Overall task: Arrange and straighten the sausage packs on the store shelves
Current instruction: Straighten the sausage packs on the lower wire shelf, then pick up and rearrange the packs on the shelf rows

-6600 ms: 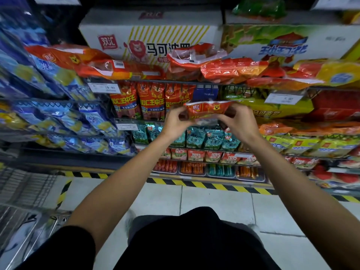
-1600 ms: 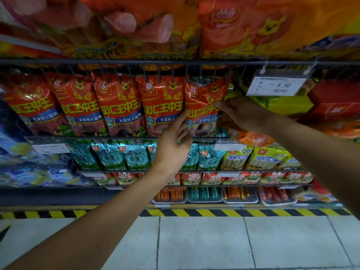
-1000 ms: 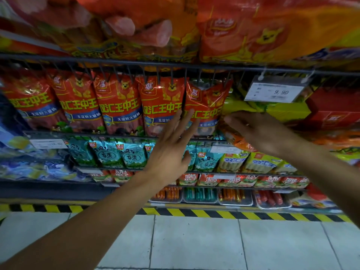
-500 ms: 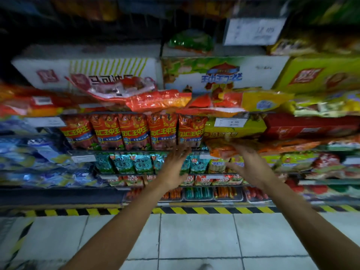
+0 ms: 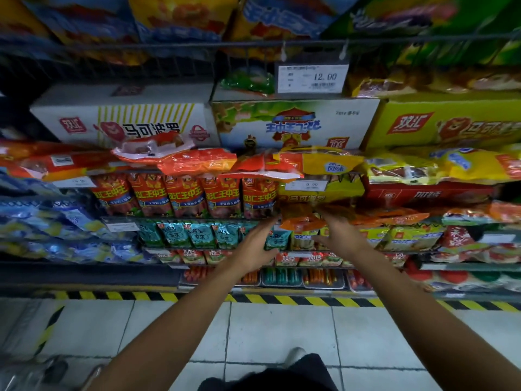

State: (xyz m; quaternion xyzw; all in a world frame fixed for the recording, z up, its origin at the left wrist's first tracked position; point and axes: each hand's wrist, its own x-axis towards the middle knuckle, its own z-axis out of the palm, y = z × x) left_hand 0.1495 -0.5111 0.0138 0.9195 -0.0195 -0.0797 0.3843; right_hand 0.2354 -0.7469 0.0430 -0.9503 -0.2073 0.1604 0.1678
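Hands reach forward toward the middle shelves, both with fingers straight and spread, gripping nothing. Left hand [image 5: 253, 244] is raised in front of the teal packs [image 5: 197, 235], fingertips pointing up toward the lower edge of the hanging red sausage packs [image 5: 183, 194]; whether it touches anything cannot be told. Right hand [image 5: 338, 235] is stretched out just below an orange pack [image 5: 300, 221] that lies at the shelf edge, right of the red row; contact unclear, image blurred here. Red sausage packs hang side by side in an upright row, five fronts visible, under a shelf heaped with flat orange and yellow packs [image 5: 310, 163]. Price tag reading 9.90 [image 5: 307, 185] hangs just right of the row; a higher price tag reading 12.00 [image 5: 311, 78] hangs from the wire shelf above. Cartons [image 5: 127, 122] stand behind the heaped packs. Floor tiles [image 5: 267, 328] below, with yellow-black hazard tape [image 5: 282, 299] along the shelf base.
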